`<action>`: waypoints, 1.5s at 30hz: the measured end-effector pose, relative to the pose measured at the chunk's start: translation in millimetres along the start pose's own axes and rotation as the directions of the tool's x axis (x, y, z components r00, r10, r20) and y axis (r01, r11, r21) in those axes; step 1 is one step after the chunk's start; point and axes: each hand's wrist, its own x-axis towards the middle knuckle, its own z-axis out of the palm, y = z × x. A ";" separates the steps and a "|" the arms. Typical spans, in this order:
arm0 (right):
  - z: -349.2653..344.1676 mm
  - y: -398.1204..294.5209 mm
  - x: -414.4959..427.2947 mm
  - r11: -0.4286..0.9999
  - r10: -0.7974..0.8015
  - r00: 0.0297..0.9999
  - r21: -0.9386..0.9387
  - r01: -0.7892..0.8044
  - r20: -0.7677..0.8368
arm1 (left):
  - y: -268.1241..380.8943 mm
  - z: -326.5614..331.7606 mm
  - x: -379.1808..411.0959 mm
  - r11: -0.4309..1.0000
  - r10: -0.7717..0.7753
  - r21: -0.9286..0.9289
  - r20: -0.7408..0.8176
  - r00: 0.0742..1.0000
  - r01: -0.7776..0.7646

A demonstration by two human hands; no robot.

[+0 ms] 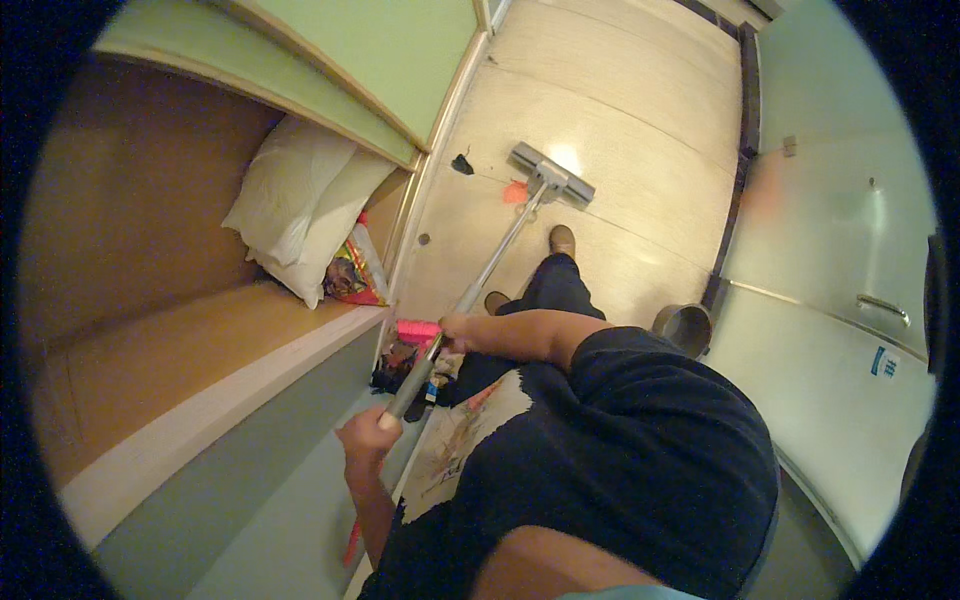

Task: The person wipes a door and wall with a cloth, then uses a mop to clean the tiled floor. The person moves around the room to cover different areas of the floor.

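A mop with a long metal pole (499,251) slants across the view. My left hand (366,433) is closed around the upper end of its grey grip. Further down the pole, my right hand (454,332) also grips it. The wide, flat mop head (553,174) rests on the pale floor ahead of my feet. An orange scrap (514,192) lies beside the mop head, and a small black scrap (463,164) is near the cabinet base.
An open cabinet compartment (150,337) on the left holds pillows (300,195) and a colourful packet (352,274). Below it are a bright pink item (417,331) and dark clutter (397,365). A round bin (682,330) stands at right by a frosted glass door (825,225).
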 end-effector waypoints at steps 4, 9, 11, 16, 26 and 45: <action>42.4 39.8 -16.5 0.988 0.150 0.979 0.016 -0.153 0.142 | -25.4 -9.7 -33.7 0.999 -0.042 -0.034 -0.111 0.993 0.038; 26.6 5.1 -98.5 0.975 -0.121 0.976 -0.160 0.151 0.183 | -2.8 -11.4 -15.9 0.983 -0.015 -0.182 -0.073 0.997 0.001; 10.1 -12.5 -83.5 0.981 -0.170 0.980 -0.074 0.178 0.099 | 25.8 -17.3 -5.1 0.955 -0.070 -0.289 -0.017 0.997 0.062; -51.0 -92.1 -62.4 0.943 -0.328 0.942 0.040 0.331 -0.077 | 100.0 -20.8 64.2 0.986 0.122 -0.113 -0.029 0.992 -0.124; -290.6 -261.5 -98.2 0.712 -0.417 0.827 0.431 0.555 -0.377 | 359.9 48.4 157.8 0.940 0.329 0.072 0.080 0.941 -0.335; -206.2 -104.8 -42.1 0.733 -0.268 0.910 0.546 0.406 -0.316 | 194.8 44.5 97.4 0.834 0.511 0.182 0.105 0.853 -0.521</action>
